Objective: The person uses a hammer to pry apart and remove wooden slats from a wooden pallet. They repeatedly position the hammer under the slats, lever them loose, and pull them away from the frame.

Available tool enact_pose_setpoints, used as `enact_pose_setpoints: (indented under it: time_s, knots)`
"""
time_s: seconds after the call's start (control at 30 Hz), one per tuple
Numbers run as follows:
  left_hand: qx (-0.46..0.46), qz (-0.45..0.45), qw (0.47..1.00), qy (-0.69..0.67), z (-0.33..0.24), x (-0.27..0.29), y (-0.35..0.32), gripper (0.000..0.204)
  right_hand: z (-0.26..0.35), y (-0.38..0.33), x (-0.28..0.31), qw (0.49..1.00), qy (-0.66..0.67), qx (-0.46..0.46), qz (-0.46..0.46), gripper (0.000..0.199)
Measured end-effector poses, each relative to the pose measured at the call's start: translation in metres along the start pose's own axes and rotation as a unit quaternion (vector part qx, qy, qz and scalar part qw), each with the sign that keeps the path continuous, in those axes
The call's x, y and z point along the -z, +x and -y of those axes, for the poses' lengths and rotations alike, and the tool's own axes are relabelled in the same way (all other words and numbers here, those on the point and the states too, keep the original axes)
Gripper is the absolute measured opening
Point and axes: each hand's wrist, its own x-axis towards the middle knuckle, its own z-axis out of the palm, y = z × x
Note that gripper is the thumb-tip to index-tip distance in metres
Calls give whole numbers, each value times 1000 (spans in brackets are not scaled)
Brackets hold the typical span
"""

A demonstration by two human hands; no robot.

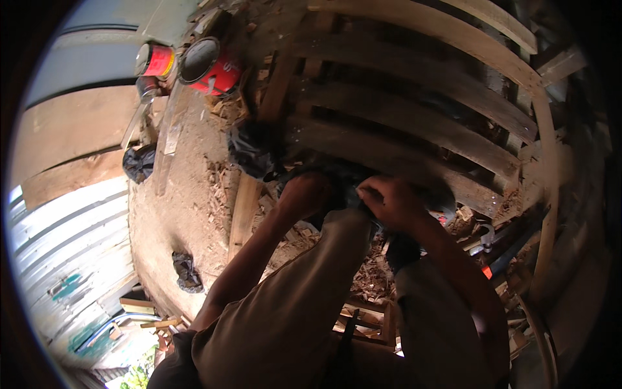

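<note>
In front of my raised left knee, both hands work close together over a dark, crumpled material that looks like black plastic (pixel 347 176). My left hand (pixel 307 196) is closed at its left side, knuckles up, fingertips hidden. At the other side my right hand (pixel 392 200) pinches its edge, thumb and fingers pressed together. Deep shadow blurs the shape of this material, and my knee covers its lower part. A bunched black plastic bag (pixel 251 153) lies just beyond my left hand, against the wooden slats. I cannot tell whether the two are joined.
A wooden slatted pallet (pixel 414 123) spreads ahead and right. Red paint cans, one large (pixel 219 72) and one smaller (pixel 154 61), stand far left. Black plastic scraps (pixel 186 272) lie on the dirt floor (pixel 188 201). Corrugated sheet (pixel 71 253) lines the left; wood chips surround my feet.
</note>
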Motion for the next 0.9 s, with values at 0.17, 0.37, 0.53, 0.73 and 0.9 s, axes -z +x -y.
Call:
enact_pose_setpoints:
  time_s: [0.17, 0.37, 0.53, 0.73, 0.9]
  knots:
    - [-25, -94, 969, -226, -21, 26, 22, 20, -2, -8, 24, 994, 35, -80, -60, 25]
    - [-68, -51, 985, -153, -36, 38, 42, 16, -23, -25, 67, 989, 33, -82, -116, 26]
    - [-166, -52, 970, -168, -74, 29, 65, 11, -72, -89, 121, 828, 166, -63, -532, 31]
    - [-256, -89, 938, -214, -152, 56, 100, 9, -166, -207, 174, 817, -197, -226, -492, 25]
    - [-245, -72, 953, -161, -140, 50, 94, 9, -168, -235, 165, 857, -177, -310, -371, 22]
